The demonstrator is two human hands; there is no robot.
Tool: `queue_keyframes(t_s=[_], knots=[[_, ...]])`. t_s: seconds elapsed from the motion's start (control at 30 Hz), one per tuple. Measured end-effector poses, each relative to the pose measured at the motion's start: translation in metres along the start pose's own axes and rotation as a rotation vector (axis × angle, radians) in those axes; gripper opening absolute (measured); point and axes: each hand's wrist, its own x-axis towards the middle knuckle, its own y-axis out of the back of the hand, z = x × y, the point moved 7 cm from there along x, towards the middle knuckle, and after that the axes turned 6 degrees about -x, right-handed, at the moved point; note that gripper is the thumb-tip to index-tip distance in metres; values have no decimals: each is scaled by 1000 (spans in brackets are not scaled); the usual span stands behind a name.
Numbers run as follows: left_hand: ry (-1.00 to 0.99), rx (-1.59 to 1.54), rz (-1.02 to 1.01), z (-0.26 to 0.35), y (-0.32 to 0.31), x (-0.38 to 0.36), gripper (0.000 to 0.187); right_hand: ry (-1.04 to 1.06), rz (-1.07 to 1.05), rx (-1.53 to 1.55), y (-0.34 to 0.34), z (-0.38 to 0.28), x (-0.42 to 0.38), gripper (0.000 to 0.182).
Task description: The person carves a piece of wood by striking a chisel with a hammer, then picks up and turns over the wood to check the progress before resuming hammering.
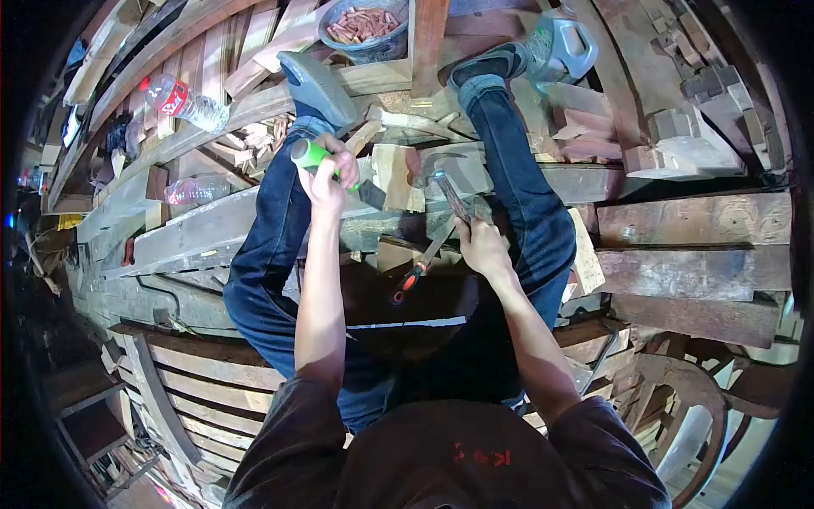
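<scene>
Seated among planks and offcuts, a person in jeans works with both hands over a wood block, which sits between the lower legs. The fingers of the left hand are clenched around a green-handled tool, its far end angled toward the block; whether it touches the wood cannot be told. The fingers of the right hand grip the handle of what looks like a hammer, its head raised toward the feet and near the block. Just beside the right hand lies another tool with an orange-and-black handle. Beyond the shoes stand a bucket of small wood pieces and a jug; a red-capped bottle lies to the left. Good work here likely calls for a block braced firmly, the green-handled tool held at a constant angle, short square blows on its butt, and left fingers kept below that end. The loose tool, so close to the right hand, seems best moved aside, and both knees kept wide.
</scene>
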Motion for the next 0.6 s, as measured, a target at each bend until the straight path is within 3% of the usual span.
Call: queue_keyframes(t_s=[0.3, 0.6], knots=[[43, 66, -29, 1, -4, -22, 21, 124, 128, 15, 14, 5, -19, 46], [28, 66, 18, 3, 2, -31, 19, 95, 77, -92, 5, 10, -53, 44]])
